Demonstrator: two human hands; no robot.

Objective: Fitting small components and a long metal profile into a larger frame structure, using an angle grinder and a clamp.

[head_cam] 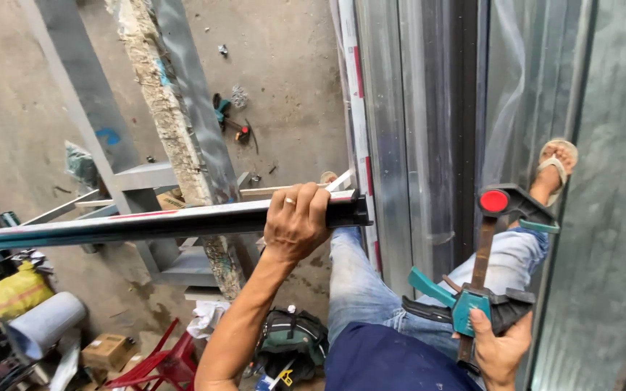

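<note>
A long dark metal bar is held level by the left hand, whose fingers are wrapped tightly around it just short of its right end, a ring showing on one finger. That end is brought up against the upright aluminium frame, which serves as the landmark here; whether the bar actually touches the frame cannot be told, since the joint is partly hidden by the fingers. To the right of the frame, and lower, a teal-and-black quick-grip bar clamp is gripped by the right hand at its handle, the fingers closed around the trigger part. The clamp's red-capped upper jaw stands apart from the lower one, with nothing seen caught between them, so the clamp appears not yet applied to either bar or frame. Judged from this, the positioning of the bar against the frame seems largely done, while the clamping and any fixing are still left. Left of the frame and far below, a concrete floor with scattered tools is seen, and a sandalled foot is braced to the frame's right.
</note>
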